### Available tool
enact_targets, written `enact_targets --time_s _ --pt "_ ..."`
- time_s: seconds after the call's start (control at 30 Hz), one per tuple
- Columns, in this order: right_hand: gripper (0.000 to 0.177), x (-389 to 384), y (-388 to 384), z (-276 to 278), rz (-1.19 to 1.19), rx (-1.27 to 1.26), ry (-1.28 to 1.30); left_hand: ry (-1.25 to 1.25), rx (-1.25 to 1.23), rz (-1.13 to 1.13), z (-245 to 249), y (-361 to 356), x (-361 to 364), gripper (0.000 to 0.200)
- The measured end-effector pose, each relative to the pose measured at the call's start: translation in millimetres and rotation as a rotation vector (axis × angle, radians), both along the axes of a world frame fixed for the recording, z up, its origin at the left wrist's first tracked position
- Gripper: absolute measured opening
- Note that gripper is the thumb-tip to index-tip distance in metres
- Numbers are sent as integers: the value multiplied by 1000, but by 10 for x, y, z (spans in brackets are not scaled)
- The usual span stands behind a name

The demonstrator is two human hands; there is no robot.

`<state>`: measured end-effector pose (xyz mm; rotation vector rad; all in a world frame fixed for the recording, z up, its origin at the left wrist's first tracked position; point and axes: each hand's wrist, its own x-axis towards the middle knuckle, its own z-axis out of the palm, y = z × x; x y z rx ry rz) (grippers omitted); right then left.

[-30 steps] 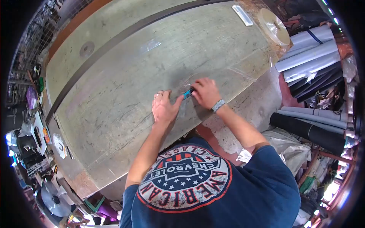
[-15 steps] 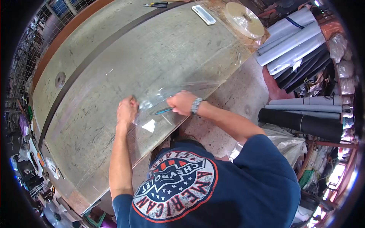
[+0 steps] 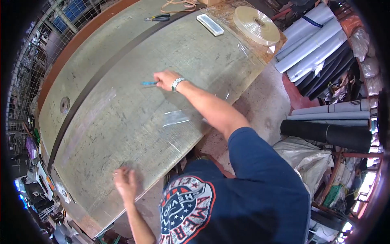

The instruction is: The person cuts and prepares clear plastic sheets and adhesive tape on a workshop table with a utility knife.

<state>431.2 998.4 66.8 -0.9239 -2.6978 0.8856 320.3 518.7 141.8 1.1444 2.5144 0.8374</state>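
My right hand point(image 3: 167, 80) is closed around a thin blue tool point(image 3: 149, 83) above the middle of the worn greenish table point(image 3: 195, 53). Its tip points left. Lower down, near the table's front edge, my left hand point(image 3: 125, 181) has its fingers apart and holds nothing; motion blurs it a little. Clear plastic film point(image 3: 176, 118) lies on the table between the two hands, with light glaring off it.
Dark-handled pliers point(image 3: 157, 18), a white rectangular case point(image 3: 210, 25) and a roll of clear strip point(image 3: 256, 25) sit at the far side. A metal ring point(image 3: 64, 105) lies left of a dark curved band point(image 3: 101, 73). Rolled sheets point(image 3: 313, 40) stand right of the table.
My right hand has moved up and left with the blue tool, away from the film. My left hand has let go of the film and moved down toward the near edge.
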Motion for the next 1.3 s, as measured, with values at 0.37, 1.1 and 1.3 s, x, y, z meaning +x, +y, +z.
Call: enact_targets --time_s 0.37,1.1,1.3 --pt "45 1189 -379 585 -232 406 399 -63 251 -634 -523 1424 1224 52" --pt "41 5948 2715 845 -682 432 336 79 219 -819 -160 6273 4314 65" --pt "42 6019 3750 1068 -551 533 300 198 92 -922 -513 7253 4787 70"
